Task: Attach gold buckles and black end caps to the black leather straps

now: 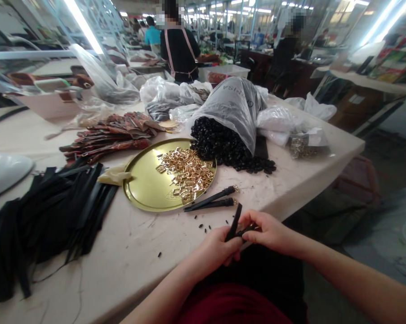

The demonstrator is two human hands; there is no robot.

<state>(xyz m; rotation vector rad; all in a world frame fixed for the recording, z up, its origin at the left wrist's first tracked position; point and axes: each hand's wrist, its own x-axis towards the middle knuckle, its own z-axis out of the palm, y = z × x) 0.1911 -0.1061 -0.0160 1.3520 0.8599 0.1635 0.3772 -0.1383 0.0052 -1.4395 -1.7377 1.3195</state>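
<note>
My left hand (219, 247) and my right hand (266, 230) meet at the table's near edge, both closed on a narrow black strap (235, 220) that sticks up between them. Just beyond lie two finished black straps (212, 202) with gold ends. A round gold tray (145, 184) holds a heap of gold buckles (186, 173). A grey plastic bag (233, 110) spills small black pieces (226, 148) onto the table. A thick pile of black straps (44, 216) lies to my left.
Reddish patterned strips (111, 135) lie behind the tray. Clear plastic bags (169, 94) and a small bag of metal parts (304, 146) crowd the table's far side. A person in a black top with a pink apron (179, 49) stands beyond. Tiny black bits (206, 225) dot the table near my hands.
</note>
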